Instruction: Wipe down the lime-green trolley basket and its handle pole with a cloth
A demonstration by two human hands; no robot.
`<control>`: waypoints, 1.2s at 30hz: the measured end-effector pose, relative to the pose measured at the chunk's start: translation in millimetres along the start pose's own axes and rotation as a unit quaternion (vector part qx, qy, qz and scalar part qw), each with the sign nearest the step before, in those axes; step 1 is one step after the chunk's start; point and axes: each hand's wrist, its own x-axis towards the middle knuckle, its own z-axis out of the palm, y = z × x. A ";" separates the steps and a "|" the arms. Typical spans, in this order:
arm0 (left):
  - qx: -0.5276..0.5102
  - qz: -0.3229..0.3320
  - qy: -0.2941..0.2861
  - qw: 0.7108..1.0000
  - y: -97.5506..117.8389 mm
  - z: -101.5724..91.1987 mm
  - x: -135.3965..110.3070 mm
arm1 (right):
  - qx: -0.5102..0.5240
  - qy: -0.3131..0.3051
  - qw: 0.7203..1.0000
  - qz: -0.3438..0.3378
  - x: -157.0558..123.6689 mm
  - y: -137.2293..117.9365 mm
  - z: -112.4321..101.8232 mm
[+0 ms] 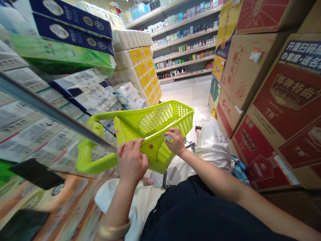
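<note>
A lime-green plastic shopping cart [152, 117] with perforated sides stands tilted across my view, its looped handle [84, 157] to the left. My left hand [132, 160] is closed over the cart's near rim, fingers curled across the edge. A long grey pole [57, 110] slants from the left edge and ends at this hand; whether the hand grips it too is hidden. Farther along the same rim, my right hand [175, 142] is pinched around a small whitish object [167, 137], too small to name. The visible inside of the cart shows bare green walls.
Stacked tissue packs [62, 53] and wrapped paper bundles [137, 67] line the left. On the right, red and brown cartons [288, 100] rise close to my legs. Pale floor tiles [185, 92] run toward shelves of bottles and boxes [185, 40] at the back.
</note>
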 end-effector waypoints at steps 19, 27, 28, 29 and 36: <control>0.011 0.007 0.008 1.000 1.5 0.6 0.8 | -0.021 0.000 1.000 -0.002 -2.5 -18.2 10.1; 0.010 0.014 0.023 1.000 -3.1 2.1 -1.8 | -0.009 -0.016 1.000 -0.017 -0.2 1.7 -3.1; 0.009 0.014 0.023 1.000 -2.9 2.3 -1.8 | -0.017 0.010 0.999 0.030 2.2 4.3 -5.6; 0.009 0.014 0.023 1.000 -2.3 2.4 -1.8 | -0.023 0.028 0.997 0.066 3.4 3.7 -6.4; 0.015 0.004 0.014 1.000 1.9 1.4 -1.7 | 0.055 -0.078 0.992 -0.077 -13.9 -45.4 15.0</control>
